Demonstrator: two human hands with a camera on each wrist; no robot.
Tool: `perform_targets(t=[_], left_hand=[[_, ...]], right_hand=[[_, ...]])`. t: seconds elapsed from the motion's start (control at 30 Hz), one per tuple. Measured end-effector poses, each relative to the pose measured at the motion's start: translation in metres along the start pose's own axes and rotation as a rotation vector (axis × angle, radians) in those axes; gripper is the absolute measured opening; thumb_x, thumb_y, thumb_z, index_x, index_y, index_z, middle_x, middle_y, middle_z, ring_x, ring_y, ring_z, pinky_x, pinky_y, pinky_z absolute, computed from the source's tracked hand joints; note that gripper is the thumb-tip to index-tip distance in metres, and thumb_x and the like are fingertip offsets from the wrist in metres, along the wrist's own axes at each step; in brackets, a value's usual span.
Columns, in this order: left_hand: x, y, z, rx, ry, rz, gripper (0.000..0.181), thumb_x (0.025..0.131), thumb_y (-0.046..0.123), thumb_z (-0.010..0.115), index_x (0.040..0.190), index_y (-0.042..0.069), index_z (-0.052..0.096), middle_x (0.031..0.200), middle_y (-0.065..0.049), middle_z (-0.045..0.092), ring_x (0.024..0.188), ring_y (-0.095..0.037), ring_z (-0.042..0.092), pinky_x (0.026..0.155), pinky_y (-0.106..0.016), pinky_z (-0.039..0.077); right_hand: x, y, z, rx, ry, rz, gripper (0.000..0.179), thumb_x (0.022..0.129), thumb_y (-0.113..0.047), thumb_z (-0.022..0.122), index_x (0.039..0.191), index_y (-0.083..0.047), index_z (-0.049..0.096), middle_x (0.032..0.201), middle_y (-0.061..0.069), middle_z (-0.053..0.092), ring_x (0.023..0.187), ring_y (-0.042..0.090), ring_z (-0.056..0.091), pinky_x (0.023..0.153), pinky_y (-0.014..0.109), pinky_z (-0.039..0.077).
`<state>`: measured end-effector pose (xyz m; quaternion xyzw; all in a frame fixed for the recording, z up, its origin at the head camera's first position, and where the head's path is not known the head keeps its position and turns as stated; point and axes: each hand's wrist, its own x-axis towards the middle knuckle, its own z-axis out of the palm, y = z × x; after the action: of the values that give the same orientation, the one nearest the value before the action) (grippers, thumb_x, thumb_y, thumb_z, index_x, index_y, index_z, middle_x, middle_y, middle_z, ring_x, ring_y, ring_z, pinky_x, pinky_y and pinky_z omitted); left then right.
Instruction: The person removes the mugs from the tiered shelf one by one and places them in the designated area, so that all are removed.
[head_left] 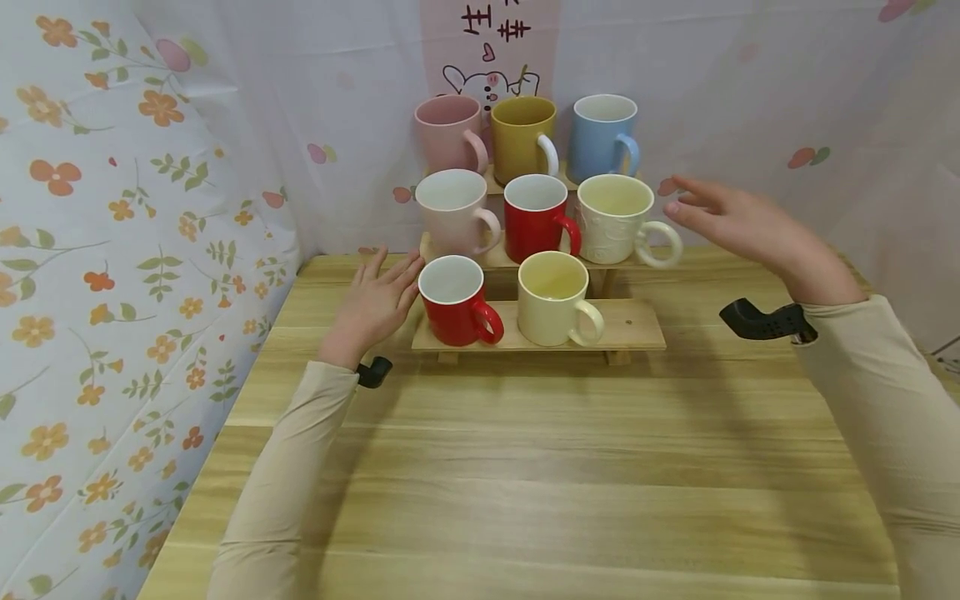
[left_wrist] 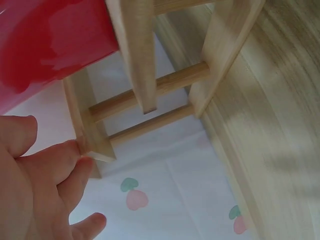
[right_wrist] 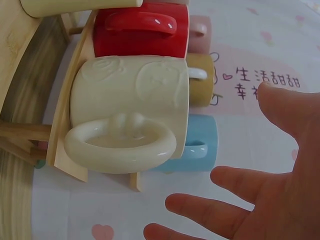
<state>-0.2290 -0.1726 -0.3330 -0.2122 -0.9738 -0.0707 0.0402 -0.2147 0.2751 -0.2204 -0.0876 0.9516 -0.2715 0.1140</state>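
Observation:
A three-step wooden rack [head_left: 637, 329] holds several mugs. My left hand [head_left: 386, 283] lies open beside the red mug [head_left: 453, 302] on the lowest step, fingers straight. In the left wrist view the fingertips [left_wrist: 75, 155] touch the rack's side leg [left_wrist: 87, 132] under that red mug [left_wrist: 50, 45]. My right hand [head_left: 690, 204] hovers open, holding nothing, just right of the cream embossed mug [head_left: 617, 218] on the middle step, close to its handle [head_left: 663, 246]. The right wrist view shows this mug [right_wrist: 130, 97] and the spread fingers [right_wrist: 220, 212] apart from it.
A pale yellow mug [head_left: 555, 298] shares the lowest step. A white mug [head_left: 453, 212] and a red mug [head_left: 536, 217] stand on the middle step; pink [head_left: 448, 133], mustard [head_left: 522, 137] and blue [head_left: 603, 137] mugs on top. Floral cloth hangs left and behind the wooden table [head_left: 525, 467].

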Motion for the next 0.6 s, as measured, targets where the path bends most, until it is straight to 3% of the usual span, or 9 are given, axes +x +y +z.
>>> perform_targets(t=[0.17, 0.6], left_hand=[[-0.002, 0.0, 0.004, -0.012, 0.026, 0.017, 0.05, 0.104, 0.035, 0.029, 0.149, 0.015, 0.035, 0.157, 0.0, 0.028, 0.146, -0.04, 0.01, 0.114, -0.061, 0.013], [0.003, 0.0, 0.006, 0.003, 0.002, 0.005, 0.05, 0.104, 0.034, 0.029, 0.151, 0.017, 0.03, 0.158, 0.001, 0.025, 0.146, -0.039, 0.009, 0.112, -0.062, 0.017]], right_hand=[[0.004, 0.0, -0.004, -0.022, -0.002, -0.007, 0.071, 0.098, -0.054, 0.032, 0.155, -0.024, 0.001, 0.154, 0.027, 0.022, 0.138, 0.054, 0.017, 0.102, 0.072, 0.017], [0.017, 0.0, -0.014, -0.042, -0.036, 0.026, 0.075, 0.097, -0.058, 0.031, 0.155, -0.024, -0.001, 0.153, 0.029, 0.022, 0.136, 0.056, 0.019, 0.101, 0.073, 0.017]])
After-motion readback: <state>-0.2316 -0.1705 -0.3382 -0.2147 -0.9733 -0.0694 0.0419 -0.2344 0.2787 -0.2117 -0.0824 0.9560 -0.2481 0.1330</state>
